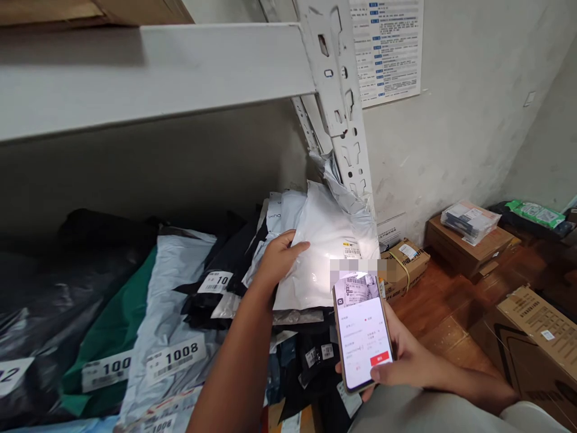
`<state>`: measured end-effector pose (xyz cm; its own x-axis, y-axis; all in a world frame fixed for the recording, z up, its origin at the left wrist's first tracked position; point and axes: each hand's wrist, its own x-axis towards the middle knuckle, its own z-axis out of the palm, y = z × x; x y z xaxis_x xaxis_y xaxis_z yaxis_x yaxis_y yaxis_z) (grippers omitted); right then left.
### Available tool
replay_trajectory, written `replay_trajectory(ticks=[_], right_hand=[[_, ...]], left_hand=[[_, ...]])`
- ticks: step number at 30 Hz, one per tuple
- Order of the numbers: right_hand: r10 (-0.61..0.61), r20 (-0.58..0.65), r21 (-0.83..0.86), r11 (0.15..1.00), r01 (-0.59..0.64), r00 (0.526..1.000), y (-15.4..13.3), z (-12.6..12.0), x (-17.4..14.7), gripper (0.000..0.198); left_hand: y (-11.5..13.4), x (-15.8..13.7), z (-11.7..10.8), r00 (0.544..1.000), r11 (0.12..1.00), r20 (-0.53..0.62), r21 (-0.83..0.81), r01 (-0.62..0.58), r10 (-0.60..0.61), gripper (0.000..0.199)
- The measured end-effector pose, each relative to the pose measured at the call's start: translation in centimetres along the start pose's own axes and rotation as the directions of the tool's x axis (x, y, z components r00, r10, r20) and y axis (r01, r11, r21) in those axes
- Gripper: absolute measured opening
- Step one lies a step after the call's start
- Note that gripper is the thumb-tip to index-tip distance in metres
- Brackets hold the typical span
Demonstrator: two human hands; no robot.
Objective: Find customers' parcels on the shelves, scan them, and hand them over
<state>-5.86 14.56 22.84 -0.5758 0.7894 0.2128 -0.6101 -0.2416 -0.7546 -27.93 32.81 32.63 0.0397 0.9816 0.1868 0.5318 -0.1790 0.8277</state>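
Note:
My left hand (282, 255) grips the left edge of a white mailing bag (311, 264), thumb on its front and the fingers behind it. A shipping label (351, 248) with a barcode shows on the bag's right part, under a bright patch of light. My right hand (396, 355) is wrapped round a smartphone (358, 337), thumb beside a red button at the bottom of its lit screen. The phone stands in front of the bag's lower right corner, with a label picture at the top of its screen. Part of the bag's label is blurred out.
Several parcel bags, grey (169, 319), green (112, 337) and black (31, 319), lie left on the shelf under a white beam (157, 75). A perforated post (340, 90) rises behind the white bag. Cardboard boxes (469, 240) stand on the wooden floor at right.

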Motion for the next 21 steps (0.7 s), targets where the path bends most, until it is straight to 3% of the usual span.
replay_trajectory(ticks=[6, 21], right_hand=[[0.032, 0.014, 0.024, 0.999, -0.032, 0.999, -0.90, 0.52, -0.06, 0.091], [0.041, -0.040, -0.047, 0.998, -0.043, 0.998, -0.12, 0.14, 0.12, 0.112]], left_hand=[[0.21, -0.13, 0.06, 1.000, 1.000, -0.004, -0.008, 0.009, -0.009, 0.030], [0.61, -0.36, 0.17, 1.000, 1.000, -0.019, 0.006, 0.018, -0.018, 0.028]])
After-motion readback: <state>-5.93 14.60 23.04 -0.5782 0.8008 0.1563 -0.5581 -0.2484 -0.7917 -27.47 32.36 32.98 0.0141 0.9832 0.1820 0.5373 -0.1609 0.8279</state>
